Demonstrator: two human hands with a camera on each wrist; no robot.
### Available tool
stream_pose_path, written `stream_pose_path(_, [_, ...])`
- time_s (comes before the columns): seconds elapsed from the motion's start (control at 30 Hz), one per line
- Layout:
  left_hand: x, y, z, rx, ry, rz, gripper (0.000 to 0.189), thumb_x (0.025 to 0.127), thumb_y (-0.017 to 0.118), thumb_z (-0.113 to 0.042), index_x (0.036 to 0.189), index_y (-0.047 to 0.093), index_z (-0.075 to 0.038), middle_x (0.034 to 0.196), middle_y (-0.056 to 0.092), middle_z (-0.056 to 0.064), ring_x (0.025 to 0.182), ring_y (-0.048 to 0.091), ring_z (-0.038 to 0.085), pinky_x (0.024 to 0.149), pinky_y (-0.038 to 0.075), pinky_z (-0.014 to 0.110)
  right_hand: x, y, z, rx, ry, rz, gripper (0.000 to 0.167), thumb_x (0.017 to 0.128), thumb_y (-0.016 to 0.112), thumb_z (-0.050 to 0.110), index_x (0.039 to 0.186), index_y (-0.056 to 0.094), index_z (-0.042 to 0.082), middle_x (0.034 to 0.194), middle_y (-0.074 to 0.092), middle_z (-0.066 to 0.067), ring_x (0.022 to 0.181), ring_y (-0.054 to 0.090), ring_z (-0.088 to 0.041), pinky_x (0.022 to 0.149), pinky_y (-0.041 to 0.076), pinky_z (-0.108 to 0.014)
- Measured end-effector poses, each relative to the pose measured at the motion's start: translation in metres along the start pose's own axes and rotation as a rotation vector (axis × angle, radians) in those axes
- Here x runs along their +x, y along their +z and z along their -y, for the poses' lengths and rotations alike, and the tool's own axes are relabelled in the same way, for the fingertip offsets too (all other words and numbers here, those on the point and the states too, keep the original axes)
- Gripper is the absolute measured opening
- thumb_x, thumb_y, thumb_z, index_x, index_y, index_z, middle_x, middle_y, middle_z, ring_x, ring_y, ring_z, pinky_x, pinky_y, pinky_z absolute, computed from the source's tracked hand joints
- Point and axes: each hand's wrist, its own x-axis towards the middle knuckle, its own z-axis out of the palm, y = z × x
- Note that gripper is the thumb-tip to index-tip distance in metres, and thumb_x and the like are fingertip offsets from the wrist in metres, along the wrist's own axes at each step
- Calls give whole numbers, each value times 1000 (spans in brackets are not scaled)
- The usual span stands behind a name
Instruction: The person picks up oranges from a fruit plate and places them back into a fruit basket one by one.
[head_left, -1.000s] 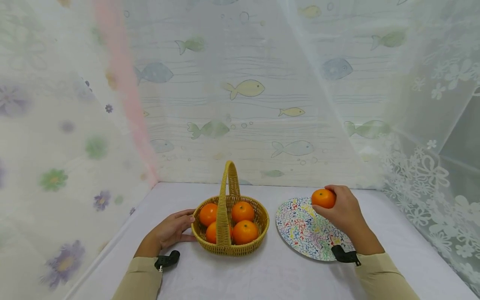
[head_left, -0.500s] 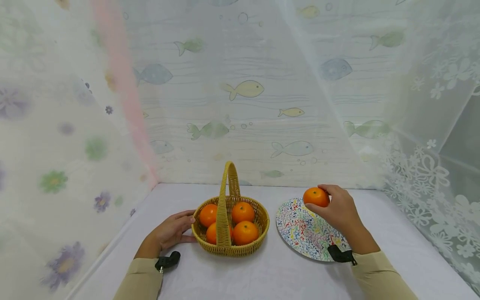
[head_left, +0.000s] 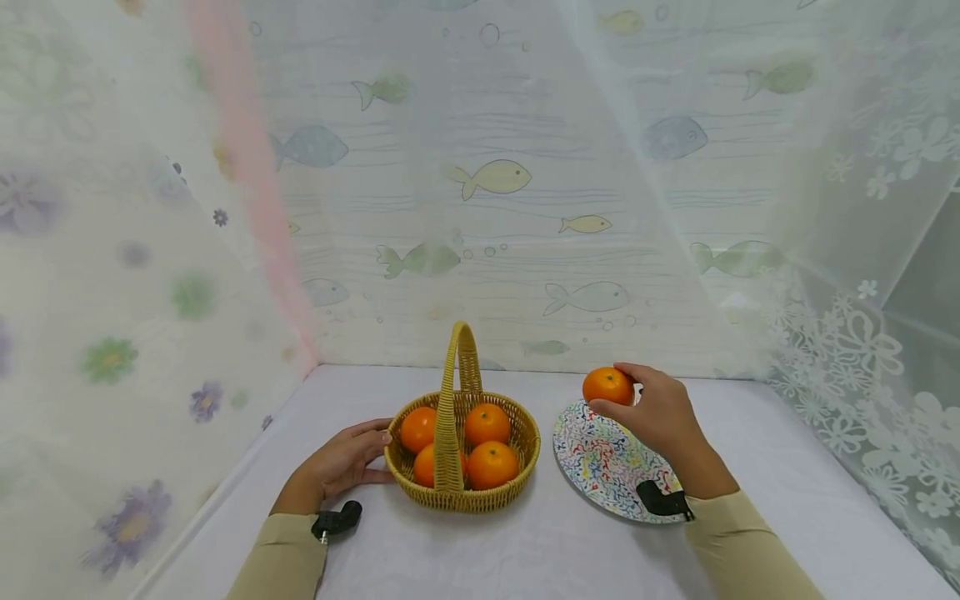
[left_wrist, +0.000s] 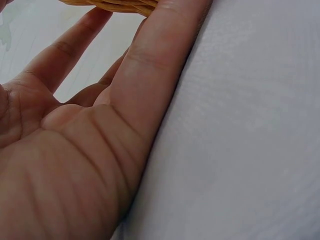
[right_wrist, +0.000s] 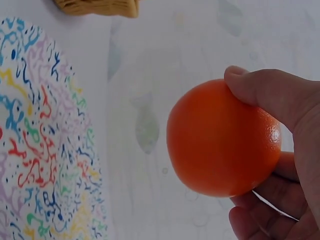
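A yellow woven basket (head_left: 472, 498) with a tall arched handle stands upright, holding several oranges (head_left: 491, 465). My left hand (head_left: 345, 462) rests against the basket's left side, its fingertips at the rim. In the left wrist view its fingers (left_wrist: 150, 65) look mostly straight and reach to the wicker. My right hand (head_left: 663, 417) grips another orange (head_left: 608, 386) between thumb and fingers, above the far part of a round speckled plate (head_left: 600, 462). In the right wrist view this orange (right_wrist: 222, 140) hangs apart from the plate, part of its right side covered by the hand.
A white cloth (head_left: 495, 558) covers the table. Behind it hangs a fish-print curtain (head_left: 487, 250), with flowered fabric (head_left: 120, 375) on the left and white lace (head_left: 862, 375) on the right. Black wrist cameras sit at both cuffs.
My right hand has carried its orange leftward and slightly up over the plate, toward the basket. My left hand and the basket have stayed in place.
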Motion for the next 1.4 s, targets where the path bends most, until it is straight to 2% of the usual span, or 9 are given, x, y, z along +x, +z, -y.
stream_pose_path(0.27, [0, 1, 0, 1, -6, -5, 67, 102, 63, -27, 160, 35, -7, 167, 33, 17, 140, 52, 29, 98, 57, 58, 5, 7, 15, 39, -52, 6, 68, 81, 88, 46, 133, 68, 8, 124, 73, -12, 95, 63, -27, 74, 54, -33])
stream_pose_path(0.6, [0, 1, 1, 2, 5, -5, 67, 102, 64, -27, 160, 36, -6, 166, 35, 18, 137, 54, 28, 97, 58, 58, 9, 11, 32, 81, -7, 53, 70, 80, 87, 50, 133, 68, 10, 119, 74, -9, 100, 60, -28, 73, 53, -31])
stream_pose_path(0.87, [0, 0, 2, 0, 10, 5, 66, 102, 63, -26, 160, 36, -6, 166, 35, 18, 137, 55, 27, 97, 58, 57, 11, 17, 48, 133, -11, 94, 69, 79, 87, 53, 133, 69, 13, 121, 74, -5, 103, 60, -28, 75, 54, -32])
stream_pose_path(1.2, [0, -1, 2, -2, -1, -11, 65, 102, 64, -26, 159, 38, -7, 165, 37, 17, 137, 55, 28, 96, 58, 58, 12, 23, 63, 199, 9, 129, 69, 78, 86, 58, 132, 70, 17, 121, 74, -1, 109, 61, -27, 84, 58, -39])
stream_pose_path(1.4, [1, -2, 2, 2, 6, 5, 65, 102, 64, -26, 159, 37, -7, 166, 36, 17, 138, 54, 28, 97, 58, 57, 9, 28, 65, 230, 32, 171, 70, 79, 83, 60, 134, 70, 18, 124, 73, -1, 112, 64, -27, 93, 60, -46])
